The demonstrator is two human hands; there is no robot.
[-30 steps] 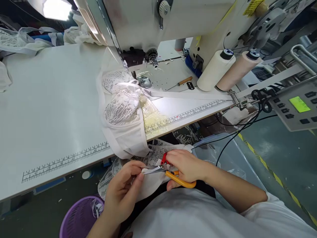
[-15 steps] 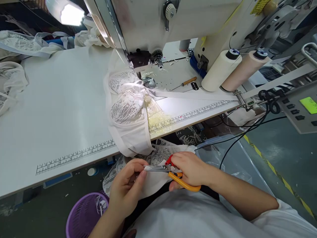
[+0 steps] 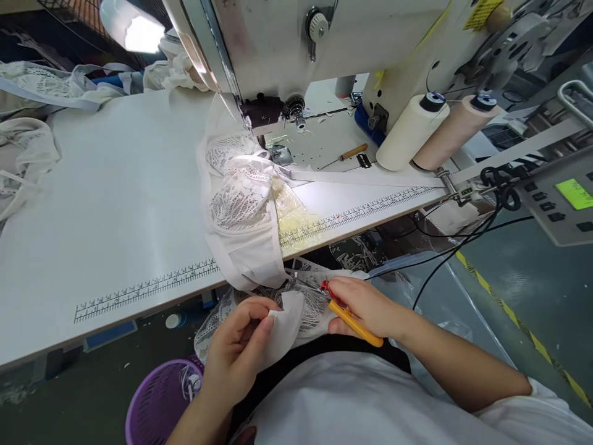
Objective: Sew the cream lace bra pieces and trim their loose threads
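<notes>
Left hand (image 3: 238, 352): finger and thumb pinched on the edge of the white cloth (image 3: 283, 327). Right hand (image 3: 365, 309): closed round the red and orange handles of the scissors (image 3: 354, 322). Both on the near side of the sewing machine (image 3: 269, 37), past the table's front edge.

White cloth: directly at the left fingertips, between the hands, above the person's lap. Lace material lies behind and beside it. Scissor blades: over this lace, apart from the pinched edge.

Surface: white table (image 3: 115, 185), ruler marks along its front. Lace garment (image 3: 243, 210) at the near side of the machine's needle area, draped over the table edge. Wooden-handled tool (image 3: 353, 152) and black blade (image 3: 364, 161) to the right of the needle area. Cream cone (image 3: 412, 133) and beige cone (image 3: 456, 133) right of the machine's arm opening.

Room: lit lamp (image 3: 139, 31) and garment heap (image 3: 55, 83) left of the machine; control panel (image 3: 563, 198) to its right. Purple basket (image 3: 157, 402) near-left of it, on the floor side; clear plastic bin (image 3: 430, 303) near-right, below table level.
</notes>
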